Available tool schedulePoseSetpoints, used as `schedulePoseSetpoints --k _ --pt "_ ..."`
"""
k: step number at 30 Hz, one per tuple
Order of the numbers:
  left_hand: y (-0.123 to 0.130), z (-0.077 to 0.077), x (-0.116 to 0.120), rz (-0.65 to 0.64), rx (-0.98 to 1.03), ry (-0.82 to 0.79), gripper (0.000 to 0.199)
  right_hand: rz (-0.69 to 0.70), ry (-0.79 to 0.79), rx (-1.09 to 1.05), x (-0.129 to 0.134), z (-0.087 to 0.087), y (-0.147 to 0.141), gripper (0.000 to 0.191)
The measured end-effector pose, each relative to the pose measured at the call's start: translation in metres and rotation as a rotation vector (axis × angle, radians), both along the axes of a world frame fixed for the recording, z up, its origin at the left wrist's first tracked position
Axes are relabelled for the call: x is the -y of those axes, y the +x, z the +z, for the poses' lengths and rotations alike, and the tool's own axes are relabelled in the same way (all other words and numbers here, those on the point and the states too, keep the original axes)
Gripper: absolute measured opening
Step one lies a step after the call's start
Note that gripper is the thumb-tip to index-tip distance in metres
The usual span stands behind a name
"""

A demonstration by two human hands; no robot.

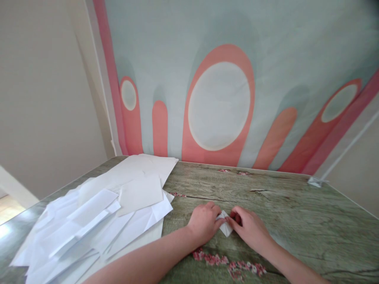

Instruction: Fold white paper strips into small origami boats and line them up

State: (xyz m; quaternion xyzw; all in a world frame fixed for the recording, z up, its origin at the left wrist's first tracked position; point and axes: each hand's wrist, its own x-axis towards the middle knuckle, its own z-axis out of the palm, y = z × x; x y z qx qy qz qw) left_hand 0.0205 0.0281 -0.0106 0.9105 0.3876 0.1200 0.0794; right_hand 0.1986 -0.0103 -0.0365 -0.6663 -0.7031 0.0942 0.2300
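A small folded piece of white paper (226, 229) lies on the tabletop between my two hands, one corner pointing towards me and crease lines on its face. My left hand (205, 223) grips its left side, with the thumb pressed on the paper and the fingers curled behind it. From the right, my right hand (249, 227) pinches the paper's upper right edge between thumb and fingers. Both hands rest low over the table, their fingertips almost meeting. Part of the paper is hidden under the fingers.
Loose and folded white sheets (139, 193) are piled across the table's left side, beside my left forearm. The wood-patterned table (284, 209) carries printed pink blossoms. A backdrop (166, 47) with coral shapes stands along the far edge. A small white object (315, 182) sits at the far right corner.
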Motion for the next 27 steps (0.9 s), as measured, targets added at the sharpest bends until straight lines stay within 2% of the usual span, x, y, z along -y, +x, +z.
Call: schedulePoseSetpoints --k 10,13,18,22,27 --pt "0.001 0.003 0.001 0.019 -0.031 -0.029 0.025 -0.015 -0.020 0.008 -0.001 0.001 -0.001 0.022" --pt "0.001 0.007 0.003 0.030 -0.040 0.021 0.024 -0.017 -0.021 0.013 -0.003 0.000 0.000 0.023" --pt "0.001 0.013 0.008 -0.107 -0.101 0.194 0.014 -0.021 -0.026 0.019 -0.004 -0.003 0.001 0.023" --pt "0.001 0.010 0.009 -0.218 -0.160 0.274 0.013 -0.016 -0.029 0.017 -0.004 -0.003 0.000 0.025" --pt "0.000 0.010 0.010 -0.259 -0.213 0.317 0.010 -0.023 -0.015 0.004 -0.004 -0.002 -0.001 0.026"
